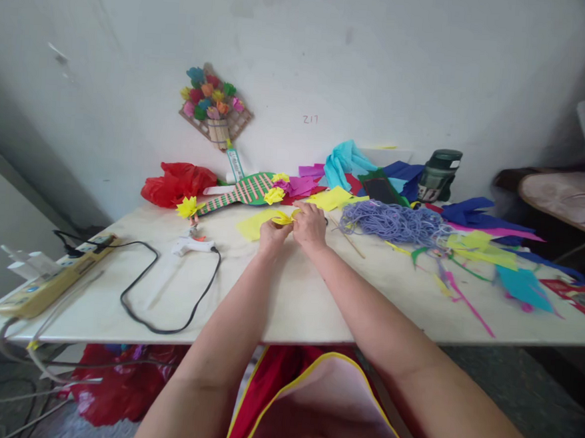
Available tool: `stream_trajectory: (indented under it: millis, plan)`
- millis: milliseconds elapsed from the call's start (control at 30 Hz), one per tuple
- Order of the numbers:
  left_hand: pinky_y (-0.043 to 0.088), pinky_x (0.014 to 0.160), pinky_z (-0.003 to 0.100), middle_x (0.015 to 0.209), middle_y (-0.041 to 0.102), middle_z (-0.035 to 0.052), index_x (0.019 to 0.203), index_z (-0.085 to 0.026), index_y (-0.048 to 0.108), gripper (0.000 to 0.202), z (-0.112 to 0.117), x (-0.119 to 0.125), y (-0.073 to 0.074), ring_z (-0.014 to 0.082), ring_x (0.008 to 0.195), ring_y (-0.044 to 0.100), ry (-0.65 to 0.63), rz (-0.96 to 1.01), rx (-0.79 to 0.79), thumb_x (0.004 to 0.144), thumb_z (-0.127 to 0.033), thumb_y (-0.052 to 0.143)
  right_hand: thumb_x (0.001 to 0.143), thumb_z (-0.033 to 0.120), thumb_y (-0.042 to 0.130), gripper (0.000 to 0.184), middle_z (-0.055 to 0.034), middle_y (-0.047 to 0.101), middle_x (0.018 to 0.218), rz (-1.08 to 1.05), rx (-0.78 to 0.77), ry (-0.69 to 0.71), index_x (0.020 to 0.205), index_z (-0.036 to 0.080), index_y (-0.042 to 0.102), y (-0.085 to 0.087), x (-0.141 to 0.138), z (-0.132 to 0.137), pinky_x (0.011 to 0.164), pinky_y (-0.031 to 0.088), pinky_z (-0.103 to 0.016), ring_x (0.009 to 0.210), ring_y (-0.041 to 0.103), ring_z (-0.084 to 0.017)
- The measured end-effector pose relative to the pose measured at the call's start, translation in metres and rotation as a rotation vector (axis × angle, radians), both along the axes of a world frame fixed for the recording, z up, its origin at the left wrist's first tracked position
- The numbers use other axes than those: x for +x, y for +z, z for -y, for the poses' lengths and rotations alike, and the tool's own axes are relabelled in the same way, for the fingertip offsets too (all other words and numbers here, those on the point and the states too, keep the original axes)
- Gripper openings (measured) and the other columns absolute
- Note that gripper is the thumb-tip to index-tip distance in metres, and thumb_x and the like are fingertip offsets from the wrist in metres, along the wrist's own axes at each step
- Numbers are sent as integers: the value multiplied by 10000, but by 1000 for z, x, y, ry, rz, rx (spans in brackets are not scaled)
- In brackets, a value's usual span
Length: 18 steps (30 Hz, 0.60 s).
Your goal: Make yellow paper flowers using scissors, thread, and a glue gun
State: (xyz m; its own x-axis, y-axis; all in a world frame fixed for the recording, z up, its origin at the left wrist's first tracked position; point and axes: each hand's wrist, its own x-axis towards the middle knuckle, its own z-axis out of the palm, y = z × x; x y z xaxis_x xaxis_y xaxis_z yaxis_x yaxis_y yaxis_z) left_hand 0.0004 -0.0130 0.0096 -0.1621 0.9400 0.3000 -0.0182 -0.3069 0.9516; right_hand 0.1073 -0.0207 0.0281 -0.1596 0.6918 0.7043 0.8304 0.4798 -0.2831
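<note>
At the left end of a white tabletop [297, 299], a long beige power strip [83, 262] carries plugs, near a looped black cable [164, 331] attached to a white glue gun [194, 245]. Behind lie a crumpled red plastic bag [179, 184] and a green, lute-shaped panel with pink stripes [248, 190], yellow paper flowers [189, 206] at both ends. At center, a flat yellow paper sheet [250, 225] lies just beside a person's left hand [274, 236], its fingers closed on a gathered yellow paper piece [283, 218]. The right hand [311, 226], fingers curled, pinches the piece's other side, between both hands' fingertips. Farther right, a thin wooden stick [351, 244] lies before tangled lavender-blue yarn [392, 221]; a dark green bottle [440, 176] stands behind, amid colored paper scraps [524, 287].
</note>
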Motion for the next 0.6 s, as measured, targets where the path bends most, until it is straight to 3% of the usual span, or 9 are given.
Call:
stream_trajectory:
  millis: [267,433,600]
  plan:
    - [482,701,313,670,647,53,665,-113,656,227,1,-5,2,151,651,596,-137,376,-152,499,-254,719,680,156,522,277,-83,538,1231,-396,-51,40,922,171,657,-2,11,-15,943,375,-375,1088,491,-230]
    - [496,733,329,758,653,51,746,-139,655,254,1,-12,2,151,730,605,-163,440,-219,531,-258,720,689,207,510,276,-40,650,1000,-718,-330,44,930,197,644,-8,21,-27,853,446,-333,902,596,-180]
    - [487,757,303,842,654,46,789,-159,648,228,2,-13,3,134,777,589,-198,499,-245,583,-251,685,709,265,539,231,-31,676,796,-1063,-556,166,900,155,606,-3,17,-21,629,466,-239,614,610,-108]
